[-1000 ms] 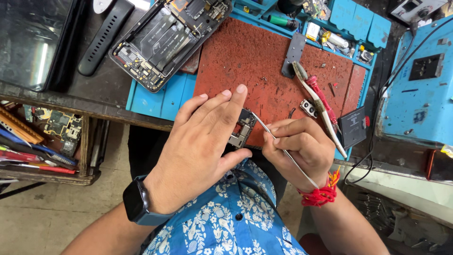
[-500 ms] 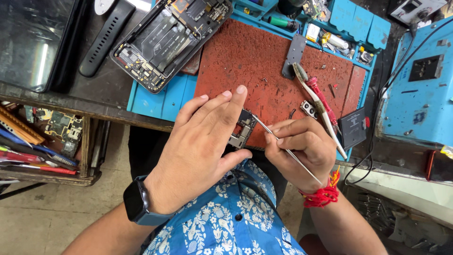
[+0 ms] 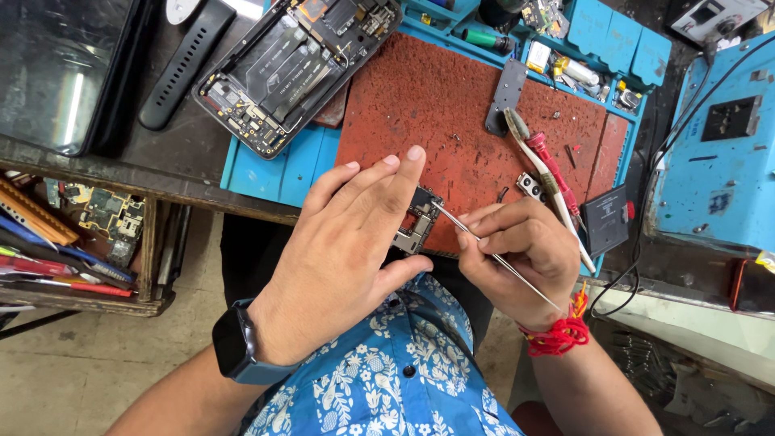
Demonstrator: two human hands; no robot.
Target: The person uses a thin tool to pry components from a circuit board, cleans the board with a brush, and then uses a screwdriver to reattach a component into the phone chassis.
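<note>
Left hand (image 3: 343, 258) clamps small circuit board (image 3: 416, 222); right hand (image 3: 517, 254) pinches tweezers (image 3: 492, 254) on it. Opened phone (image 3: 295, 60), red screwdriver (image 3: 553, 169) lie on red mat (image 3: 452, 105) beyond.

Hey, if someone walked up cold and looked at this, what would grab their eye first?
Probably the left hand at centre, holding a small circuit board while the right hand touches thin metal tweezers to it. Behind them lies a rust-red work mat, and at its upper left an opened phone with its insides bare.
</note>
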